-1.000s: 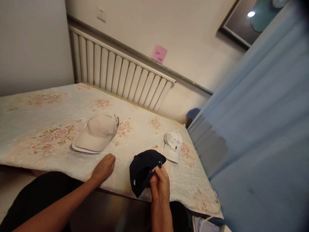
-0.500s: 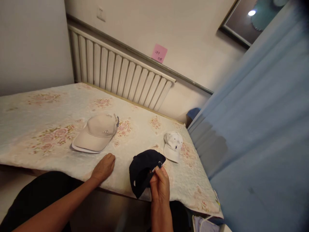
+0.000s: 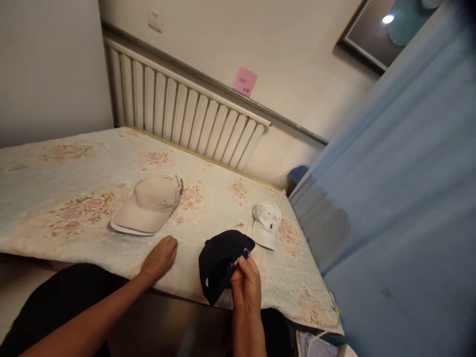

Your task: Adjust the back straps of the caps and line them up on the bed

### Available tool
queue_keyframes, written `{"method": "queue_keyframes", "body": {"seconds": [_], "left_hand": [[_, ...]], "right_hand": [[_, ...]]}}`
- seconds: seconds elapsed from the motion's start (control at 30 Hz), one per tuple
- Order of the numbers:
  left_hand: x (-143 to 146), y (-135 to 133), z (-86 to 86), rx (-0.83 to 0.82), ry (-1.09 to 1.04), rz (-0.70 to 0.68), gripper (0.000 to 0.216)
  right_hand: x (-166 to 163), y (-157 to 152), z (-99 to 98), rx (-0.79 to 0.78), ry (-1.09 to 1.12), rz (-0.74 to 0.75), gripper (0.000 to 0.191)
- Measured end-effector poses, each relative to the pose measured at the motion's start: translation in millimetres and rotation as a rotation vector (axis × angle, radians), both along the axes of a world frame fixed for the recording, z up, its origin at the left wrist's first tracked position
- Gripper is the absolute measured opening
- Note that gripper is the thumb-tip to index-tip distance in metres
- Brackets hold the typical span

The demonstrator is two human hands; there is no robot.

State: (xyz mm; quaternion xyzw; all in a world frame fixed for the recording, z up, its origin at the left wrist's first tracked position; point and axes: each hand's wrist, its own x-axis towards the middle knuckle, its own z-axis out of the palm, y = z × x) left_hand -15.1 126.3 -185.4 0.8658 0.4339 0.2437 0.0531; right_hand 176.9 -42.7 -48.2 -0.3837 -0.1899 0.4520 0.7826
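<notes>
A dark navy or black baseball cap (image 3: pixel 220 254) is tilted in my right hand (image 3: pixel 248 283), its inside partly facing me. Thumb and fingers pinch the back strap by its metal buckle. My left hand (image 3: pixel 160 259) rests in a loose fist on the bed's front part, with nothing visible in it. Beyond that hand, to the left, lies a beige cap (image 3: pixel 152 198) with a small striped logo; a white brim edge shows beneath its own brim. A white cap (image 3: pixel 267 222) with a small dark emblem sits past my right hand.
The caps are on a bed with a floral cover (image 3: pixel 211 193). Behind it run a white radiator (image 3: pixel 186 109) and a wall with a pink note (image 3: pixel 245 81). A blue curtain (image 3: pixel 401 208) hangs along the right side. A bag-like item (image 3: pixel 320 346) is at the lower right.
</notes>
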Motion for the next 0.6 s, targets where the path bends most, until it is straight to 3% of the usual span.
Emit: {"method": "queue_keyframes", "body": {"seconds": [0.43, 0.6], "left_hand": [[2, -1, 2.6, -0.112, -0.132, 0.014, 0.018], [13, -21, 7.8, -0.396, -0.304, -0.008, 0.02]], "right_hand": [[1, 1, -1.3, 0.012, -0.007, -0.004, 0.029], [2, 2, -0.9, 0.028, -0.005, -0.017, 0.03]]}}
